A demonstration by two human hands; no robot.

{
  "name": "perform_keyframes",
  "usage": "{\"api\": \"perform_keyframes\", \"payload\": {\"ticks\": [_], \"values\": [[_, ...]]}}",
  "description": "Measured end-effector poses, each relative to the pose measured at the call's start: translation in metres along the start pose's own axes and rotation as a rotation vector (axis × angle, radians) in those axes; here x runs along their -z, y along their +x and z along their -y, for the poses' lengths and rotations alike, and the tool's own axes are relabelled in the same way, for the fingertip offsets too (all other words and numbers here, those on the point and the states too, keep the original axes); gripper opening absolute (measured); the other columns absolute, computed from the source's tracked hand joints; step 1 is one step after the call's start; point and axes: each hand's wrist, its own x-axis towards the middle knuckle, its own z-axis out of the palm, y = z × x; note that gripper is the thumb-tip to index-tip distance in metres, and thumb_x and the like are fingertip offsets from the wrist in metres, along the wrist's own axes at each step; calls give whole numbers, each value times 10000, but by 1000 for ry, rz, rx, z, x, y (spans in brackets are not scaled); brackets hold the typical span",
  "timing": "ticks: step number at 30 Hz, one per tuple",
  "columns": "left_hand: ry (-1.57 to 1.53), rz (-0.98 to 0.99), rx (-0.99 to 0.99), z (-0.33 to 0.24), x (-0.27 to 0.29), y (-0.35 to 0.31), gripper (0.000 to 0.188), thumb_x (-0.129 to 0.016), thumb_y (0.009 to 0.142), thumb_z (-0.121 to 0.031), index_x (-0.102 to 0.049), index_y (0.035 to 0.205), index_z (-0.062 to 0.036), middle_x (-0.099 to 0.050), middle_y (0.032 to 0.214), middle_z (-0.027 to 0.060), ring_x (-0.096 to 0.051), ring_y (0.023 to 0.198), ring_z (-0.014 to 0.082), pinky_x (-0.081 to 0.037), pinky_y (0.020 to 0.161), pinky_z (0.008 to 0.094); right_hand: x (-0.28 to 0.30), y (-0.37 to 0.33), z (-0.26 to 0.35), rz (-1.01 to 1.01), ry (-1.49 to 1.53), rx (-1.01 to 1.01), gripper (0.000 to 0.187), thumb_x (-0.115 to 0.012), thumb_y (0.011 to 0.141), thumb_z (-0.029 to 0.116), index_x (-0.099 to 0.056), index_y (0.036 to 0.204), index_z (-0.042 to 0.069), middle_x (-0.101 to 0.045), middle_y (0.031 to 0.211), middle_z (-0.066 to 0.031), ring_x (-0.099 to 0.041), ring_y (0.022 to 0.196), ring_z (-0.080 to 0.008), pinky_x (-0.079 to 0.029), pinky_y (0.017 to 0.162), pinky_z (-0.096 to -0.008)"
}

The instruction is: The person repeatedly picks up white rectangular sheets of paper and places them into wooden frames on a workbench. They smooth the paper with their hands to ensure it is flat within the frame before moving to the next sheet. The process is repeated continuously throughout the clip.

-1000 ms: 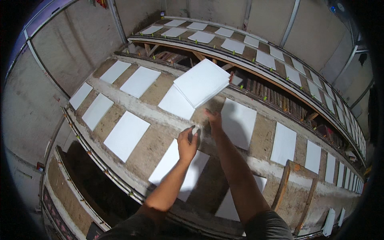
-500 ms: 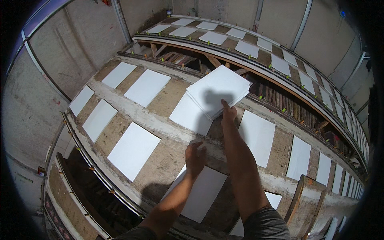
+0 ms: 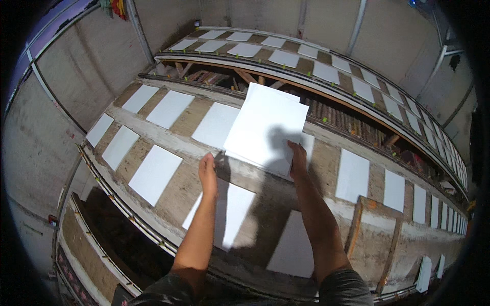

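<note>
1. The white stack of sheets [image 3: 265, 120] sits just beyond the right hand [image 3: 297, 160] and ahead and to the right of the left hand [image 3: 207, 173]. Its layers are askew, with edges jutting out on the far side and beside the right hand; squaring them lightly would probably make the pile easier to manage.

2. The right hand is at the stack's near right edge, its thumb side over the top sheet. Its other fingers are hidden, so whether it pinches the pile or merely rests there is unclear. A flat, broad hold should crease the sheets less than a fingertip grip.

3. The left hand is fairly straight, with nothing visible in it, and apart from the stack's near left corner. Supporting that corner would likely keep the pile level (a one-sided hold invites sagging).

4. A flat sheet [image 3: 212, 125] lies just beyond the left hand, beside the stack; another [image 3: 240, 214] lies nearer the body, between the forearms and partly under the left one. Care with the wrists and sleeves should avoid dragging these across the desk [image 3: 176, 194].
</note>
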Motion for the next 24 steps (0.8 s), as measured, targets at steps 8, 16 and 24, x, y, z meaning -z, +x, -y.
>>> {"api": "perform_keyframes", "payload": {"ticks": [8, 16, 24], "values": [[-328, 549, 449, -48, -116, -208, 850, -624, 955, -558, -396, 1506, 48, -559, 1417, 241, -590, 1259, 352, -492, 1056, 429, 169, -195, 124, 167, -263, -91, 490, -649, 917, 269, -591, 1316, -9, -659, 1179, -110, -630, 1064, -234, -489, 936, -387], [-317, 742, 384, 30, -176, -372, 735, -663, 935, -390, -395, 1493, 6, -555, 1369, 196, -582, 1235, 324, -517, 1008, 452, 315, -327, 200, 127, -498, 39, 680, -749, 890, 220, -445, 1441, -38, -555, 1394, -182, -545, 1250, -277, -409, 1084, -424], [-589, 879, 799, 66, -205, -428, 767, -630, 988, -497, -367, 1533, -26, -576, 1399, 150, -572, 1278, 299, -492, 1057, 441, 376, -410, 213, -194, -698, 221, 526, -752, 896, 215, -545, 1323, -14, -666, 1171, -120, -618, 1082, -230, -475, 967, -419]]}}
